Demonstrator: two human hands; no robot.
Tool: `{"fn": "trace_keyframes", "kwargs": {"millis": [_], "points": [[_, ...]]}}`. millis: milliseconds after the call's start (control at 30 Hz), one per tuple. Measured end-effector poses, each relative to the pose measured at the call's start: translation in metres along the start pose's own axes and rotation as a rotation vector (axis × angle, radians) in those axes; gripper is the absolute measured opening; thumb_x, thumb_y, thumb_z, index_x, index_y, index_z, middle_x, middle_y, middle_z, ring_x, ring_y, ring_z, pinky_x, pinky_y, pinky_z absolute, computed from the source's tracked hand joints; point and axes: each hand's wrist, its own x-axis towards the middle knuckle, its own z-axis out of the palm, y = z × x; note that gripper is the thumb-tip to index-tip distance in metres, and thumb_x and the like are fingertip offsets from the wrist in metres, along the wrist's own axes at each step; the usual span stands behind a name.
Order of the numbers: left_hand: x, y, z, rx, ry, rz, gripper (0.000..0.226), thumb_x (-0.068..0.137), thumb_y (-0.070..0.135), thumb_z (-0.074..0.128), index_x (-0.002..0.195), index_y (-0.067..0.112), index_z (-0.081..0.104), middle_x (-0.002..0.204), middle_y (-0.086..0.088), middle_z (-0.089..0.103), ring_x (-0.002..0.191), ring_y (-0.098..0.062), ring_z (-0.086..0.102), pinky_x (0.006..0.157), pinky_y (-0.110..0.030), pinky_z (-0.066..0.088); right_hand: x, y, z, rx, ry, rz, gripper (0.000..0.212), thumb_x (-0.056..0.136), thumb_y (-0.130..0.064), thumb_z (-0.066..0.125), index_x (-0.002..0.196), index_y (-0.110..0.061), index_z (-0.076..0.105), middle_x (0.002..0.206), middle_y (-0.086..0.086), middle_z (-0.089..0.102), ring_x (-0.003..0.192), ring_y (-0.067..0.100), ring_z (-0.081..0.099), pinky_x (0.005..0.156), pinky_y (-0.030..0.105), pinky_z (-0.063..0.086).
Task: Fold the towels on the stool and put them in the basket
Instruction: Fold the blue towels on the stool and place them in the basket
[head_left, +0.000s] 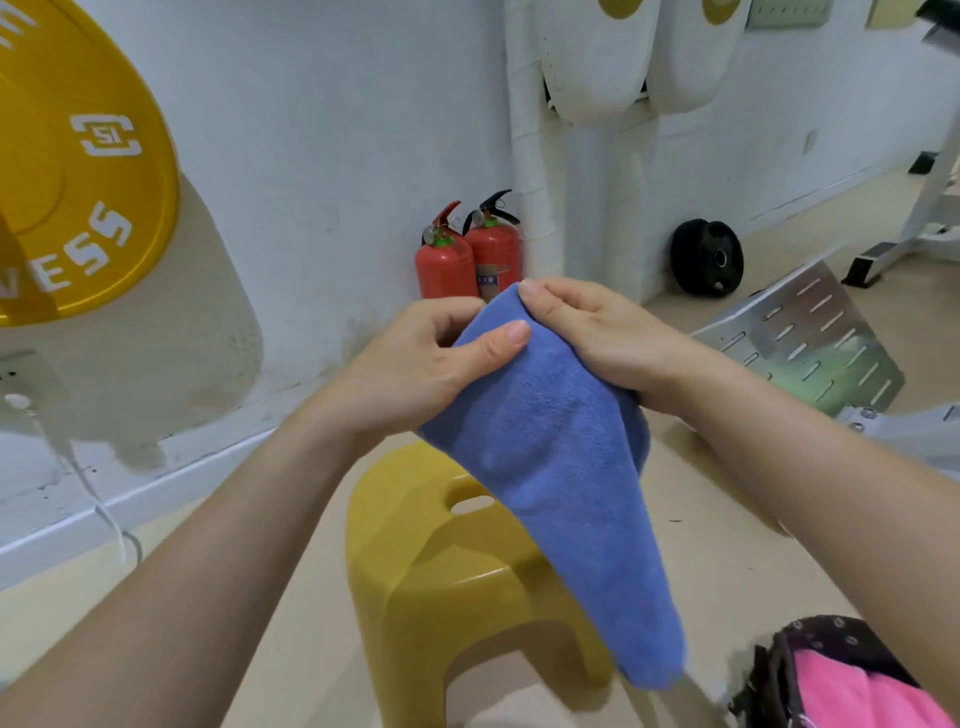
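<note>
A blue towel (561, 467) hangs in the air above the yellow plastic stool (447, 571), bunched at the top and drooping down to the right. My left hand (431, 358) pinches its upper edge between thumb and fingers. My right hand (592, 332) grips the same top corner from the right side. The stool's seat, with its oval hand hole, shows no towel on the part I can see. At the bottom right stands a dark patterned basket (810, 644) with a pink towel (857, 696) inside it.
Two red fire extinguishers (467, 254) stand against the white wall behind the stool. A yellow weight plate (78, 171) is at the left, a black plate (706, 257) leans on the wall, and a metal gym-machine footplate (810, 343) lies at the right.
</note>
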Motion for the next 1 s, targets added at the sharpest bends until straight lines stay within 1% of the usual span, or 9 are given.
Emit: {"fn": "trace_keyframes", "kwargs": {"millis": [67,200,300,433,500,667,733,867,1000], "points": [[0.0,0.005,0.001,0.048,0.007,0.058,0.046,0.087,0.045,0.06,0.099,0.0,0.061,0.098,-0.026,0.064,0.09,-0.042,0.063,0.08,-0.057,0.05,-0.004,0.011,-0.005,0.23,-0.138,0.116,0.042,0.096,-0.047,0.044,0.109,-0.014,0.066,0.107,0.003,0.073,0.102,0.012,0.068,0.085,0.027,0.054],[0.002,0.011,-0.001,0.112,0.048,0.12,0.01,0.091,0.023,0.064,0.093,0.014,0.069,0.08,-0.003,0.073,0.072,-0.012,0.07,0.066,-0.029,0.055,-0.014,0.041,-0.009,0.396,-0.591,0.227,0.065,0.076,-0.026,0.078,0.133,-0.011,0.051,0.133,0.009,0.059,0.125,0.026,0.054,0.096,0.037,0.048],[0.002,0.011,-0.003,0.12,0.083,0.13,0.005,0.089,0.018,0.065,0.09,0.018,0.07,0.077,0.0,0.073,0.069,-0.008,0.069,0.064,-0.025,0.055,-0.019,0.065,-0.001,0.372,-0.611,0.345,0.049,0.074,0.003,0.066,0.12,-0.011,0.059,0.119,0.006,0.067,0.112,0.023,0.063,0.092,0.036,0.052],[0.005,0.004,-0.013,0.012,0.159,0.081,0.01,0.092,0.017,0.062,0.086,0.023,0.068,0.073,-0.003,0.071,0.066,-0.012,0.066,0.062,-0.026,0.053,-0.022,0.099,-0.002,0.202,-0.674,0.474,0.05,0.067,-0.005,0.073,0.116,-0.006,0.063,0.117,0.009,0.066,0.114,0.026,0.058,0.111,0.048,0.035],[0.006,-0.005,-0.024,-0.057,0.226,0.023,0.008,0.093,0.022,0.061,0.088,0.024,0.066,0.076,-0.004,0.07,0.067,-0.014,0.066,0.06,-0.026,0.053,-0.025,0.111,-0.01,0.177,-0.699,0.525,0.046,0.064,-0.011,0.073,0.11,-0.008,0.066,0.109,0.006,0.069,0.106,0.025,0.061,0.105,0.047,0.038],[0.004,-0.073,-0.039,-0.098,0.299,-0.253,0.009,0.094,0.027,0.059,0.085,0.026,0.062,0.075,-0.002,0.068,0.06,-0.013,0.063,0.054,-0.027,0.051,-0.028,0.111,-0.047,0.253,-0.467,0.678,0.03,0.067,-0.007,0.066,0.096,-0.005,0.07,0.085,0.009,0.072,0.069,0.018,0.07,0.06,0.025,0.054],[-0.001,-0.115,-0.036,-0.102,0.368,-0.387,0.01,0.095,0.026,0.058,0.085,0.023,0.059,0.08,-0.007,0.067,0.063,-0.017,0.061,0.059,-0.029,0.049,-0.021,0.116,-0.06,0.153,-0.279,0.672,0.022,0.075,-0.015,0.072,0.093,-0.005,0.065,0.085,0.009,0.067,0.065,0.015,0.066,0.059,0.022,0.053],[-0.025,-0.192,-0.025,-0.001,0.394,-0.642,0.014,0.098,0.024,0.049,0.087,0.021,0.056,0.088,-0.008,0.067,0.073,-0.021,0.06,0.063,-0.03,0.048,-0.005,0.147,-0.045,0.012,0.194,0.685,0.006,0.093,-0.025,0.06,0.095,-0.02,0.062,0.089,0.005,0.062,0.066,0.013,0.056,0.066,0.026,0.048],[-0.039,-0.228,-0.028,0.038,0.462,-0.782,0.018,0.097,0.029,0.044,0.1,0.013,0.052,0.105,-0.016,0.063,0.08,-0.026,0.058,0.062,-0.033,0.045,-0.007,0.168,-0.018,0.045,0.133,0.807,0.031,0.089,-0.042,0.061,0.113,-0.022,0.056,0.087,0.002,0.065,0.076,0.014,0.062,0.071,0.03,0.048]]}}
